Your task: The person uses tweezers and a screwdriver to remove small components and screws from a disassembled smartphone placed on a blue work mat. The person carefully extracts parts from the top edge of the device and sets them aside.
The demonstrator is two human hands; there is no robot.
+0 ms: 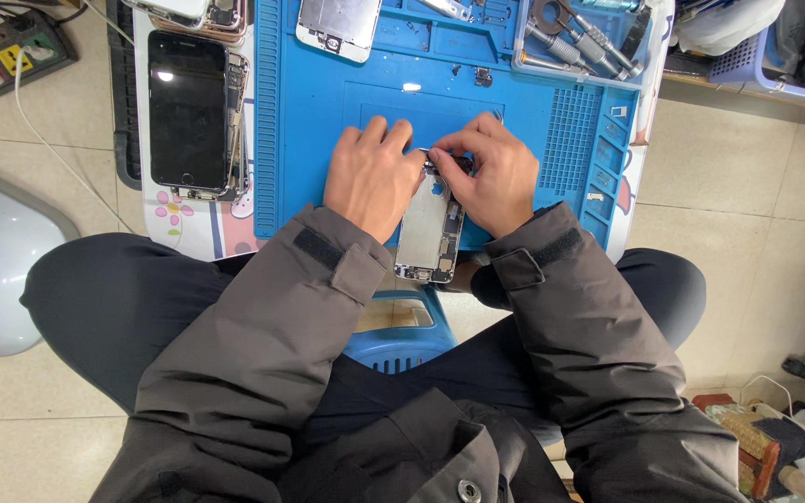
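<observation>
Centrally in the frame, an opened phone chassis (429, 233) lies on a blue repair mat (319, 102), long axis running top to bottom. Left hand (372, 177) steadies its left edge; right hand (491, 172) fingertips pinch at its upper end.

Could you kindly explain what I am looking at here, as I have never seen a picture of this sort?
This single view comes from a camera worn on a seated person's head, looking down past grey jacket sleeves. The left hand and right hand both grip an opened phone shell with its silvery inner plate showing, fingertips meeting at its far end. It lies over the near edge of a blue rubber work mat. Left of the mat rests a black-screened phone. A clear tray of metal tools sits at the mat's far right.
</observation>
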